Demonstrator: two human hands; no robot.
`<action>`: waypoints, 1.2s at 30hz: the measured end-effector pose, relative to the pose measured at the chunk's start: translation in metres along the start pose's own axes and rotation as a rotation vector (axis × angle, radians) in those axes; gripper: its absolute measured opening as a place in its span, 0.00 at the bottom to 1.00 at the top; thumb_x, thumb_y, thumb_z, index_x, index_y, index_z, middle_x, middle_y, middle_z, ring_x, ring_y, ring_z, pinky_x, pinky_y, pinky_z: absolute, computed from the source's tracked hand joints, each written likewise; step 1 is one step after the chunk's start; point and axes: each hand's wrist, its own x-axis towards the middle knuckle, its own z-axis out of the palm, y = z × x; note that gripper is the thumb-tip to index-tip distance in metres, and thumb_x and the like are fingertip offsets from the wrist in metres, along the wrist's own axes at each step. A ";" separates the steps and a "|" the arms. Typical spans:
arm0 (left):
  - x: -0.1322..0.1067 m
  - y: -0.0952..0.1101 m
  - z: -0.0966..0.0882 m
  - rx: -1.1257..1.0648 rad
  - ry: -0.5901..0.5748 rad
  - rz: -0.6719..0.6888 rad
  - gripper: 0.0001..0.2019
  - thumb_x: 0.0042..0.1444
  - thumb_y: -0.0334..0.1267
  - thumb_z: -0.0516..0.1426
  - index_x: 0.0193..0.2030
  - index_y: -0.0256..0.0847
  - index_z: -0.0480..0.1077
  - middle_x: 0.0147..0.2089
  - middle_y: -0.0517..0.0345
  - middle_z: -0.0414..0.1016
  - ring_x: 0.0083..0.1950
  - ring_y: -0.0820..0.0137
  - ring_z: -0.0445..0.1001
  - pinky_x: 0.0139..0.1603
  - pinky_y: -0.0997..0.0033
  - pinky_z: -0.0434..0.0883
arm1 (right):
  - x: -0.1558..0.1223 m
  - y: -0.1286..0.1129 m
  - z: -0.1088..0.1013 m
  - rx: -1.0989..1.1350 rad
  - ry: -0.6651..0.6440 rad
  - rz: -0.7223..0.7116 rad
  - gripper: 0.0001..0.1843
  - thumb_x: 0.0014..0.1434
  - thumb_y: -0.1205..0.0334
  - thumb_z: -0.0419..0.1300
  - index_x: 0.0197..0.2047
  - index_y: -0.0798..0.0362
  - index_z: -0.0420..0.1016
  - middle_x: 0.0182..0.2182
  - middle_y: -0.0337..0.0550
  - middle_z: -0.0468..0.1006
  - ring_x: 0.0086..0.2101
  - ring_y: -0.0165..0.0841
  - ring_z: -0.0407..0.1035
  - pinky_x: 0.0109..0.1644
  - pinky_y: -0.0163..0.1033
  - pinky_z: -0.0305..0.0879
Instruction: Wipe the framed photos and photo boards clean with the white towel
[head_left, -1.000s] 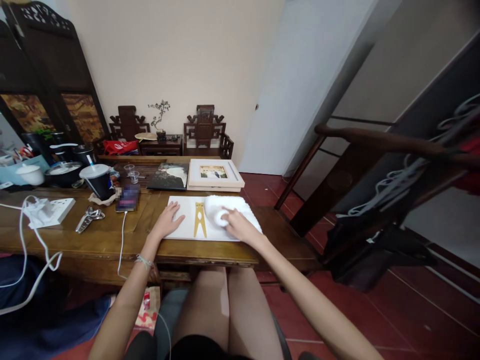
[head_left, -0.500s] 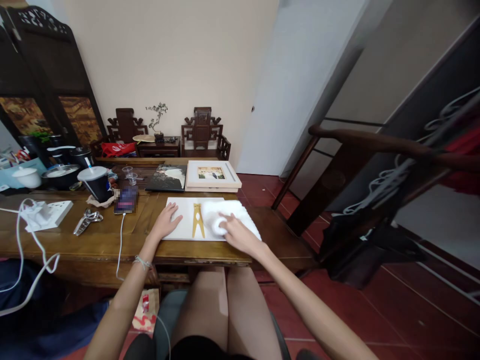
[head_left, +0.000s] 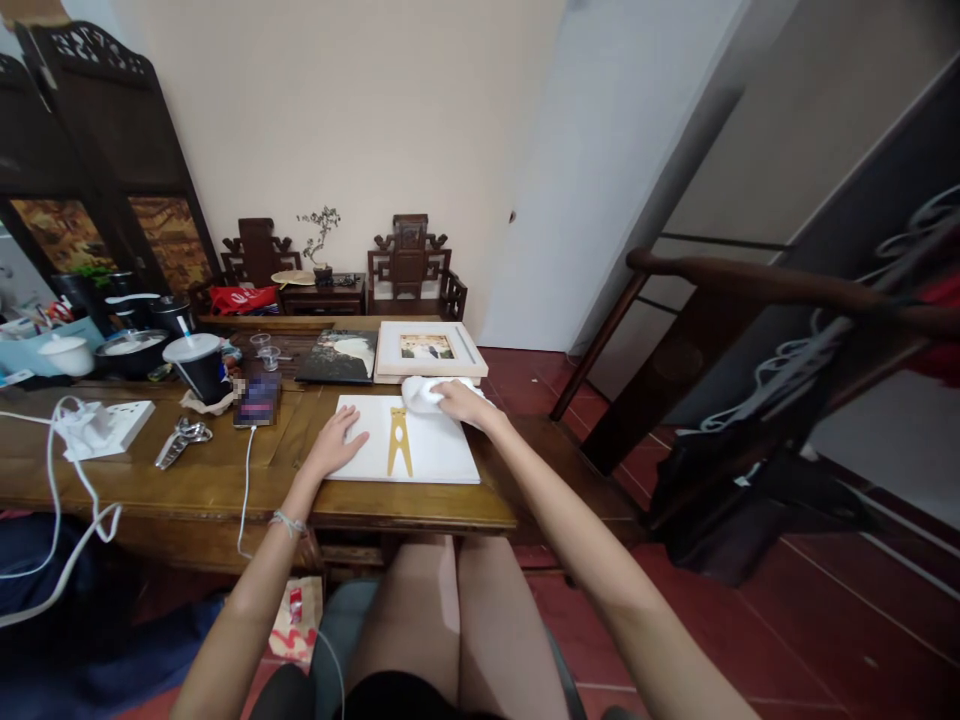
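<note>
A white album-like board (head_left: 442, 455) lies flat near the table's front edge, with a gold A-shaped figure (head_left: 400, 445) on its face. My left hand (head_left: 339, 442) rests on the board's left side, fingers spread flat. At the board's far right corner, my right hand (head_left: 463, 402) presses on a bunched white cloth (head_left: 421, 394), its fingers closed into the fabric. The cloth covers part of the board's upper right and reaches the framed picture behind. Part of the cloth is hidden under my right hand.
Behind the board lie a framed picture (head_left: 431, 343) and a dark photo book (head_left: 337, 357). To the left are a phone (head_left: 256, 400) with a cable, a silver hair clip (head_left: 182, 441), a lidded cup (head_left: 199, 368) and a power strip (head_left: 112, 428). A wooden chair (head_left: 675, 350) stands right.
My right hand has moved the cloth away from me to the board's far right corner, uncovering the lower right. My left hand stays on the board.
</note>
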 end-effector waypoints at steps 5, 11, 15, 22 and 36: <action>0.000 0.002 -0.002 0.000 -0.002 -0.005 0.28 0.58 0.51 0.54 0.60 0.35 0.69 0.68 0.43 0.63 0.71 0.57 0.58 0.71 0.55 0.55 | -0.001 -0.006 0.012 -0.003 0.004 0.004 0.21 0.48 0.79 0.47 0.38 0.58 0.77 0.41 0.55 0.81 0.48 0.46 0.72 0.53 0.45 0.62; -0.001 0.002 0.001 -0.007 0.000 -0.008 0.29 0.58 0.50 0.53 0.61 0.33 0.68 0.69 0.41 0.62 0.72 0.57 0.56 0.72 0.54 0.53 | -0.103 -0.045 0.035 -0.031 -0.008 -0.055 0.22 0.46 0.81 0.48 0.39 0.58 0.75 0.54 0.60 0.75 0.64 0.45 0.57 0.66 0.55 0.49; -0.001 0.001 0.003 0.003 0.000 0.001 0.29 0.59 0.51 0.53 0.62 0.33 0.67 0.69 0.42 0.62 0.73 0.57 0.54 0.72 0.55 0.52 | -0.153 -0.063 0.026 -0.020 -0.031 -0.132 0.19 0.44 0.79 0.48 0.34 0.54 0.74 0.58 0.59 0.71 0.62 0.46 0.60 0.63 0.53 0.54; -0.001 0.001 0.002 -0.007 0.002 0.002 0.30 0.58 0.50 0.53 0.61 0.29 0.68 0.68 0.38 0.62 0.72 0.55 0.56 0.72 0.55 0.53 | -0.074 -0.035 -0.001 -0.033 -0.117 -0.010 0.20 0.47 0.79 0.48 0.36 0.56 0.76 0.37 0.51 0.80 0.42 0.42 0.73 0.49 0.41 0.64; 0.000 0.001 0.001 -0.016 0.012 0.005 0.29 0.58 0.49 0.55 0.60 0.30 0.69 0.68 0.39 0.63 0.71 0.56 0.58 0.71 0.54 0.54 | -0.039 -0.031 -0.002 -0.076 -0.134 0.007 0.18 0.52 0.80 0.48 0.38 0.58 0.77 0.37 0.54 0.79 0.44 0.43 0.73 0.50 0.42 0.65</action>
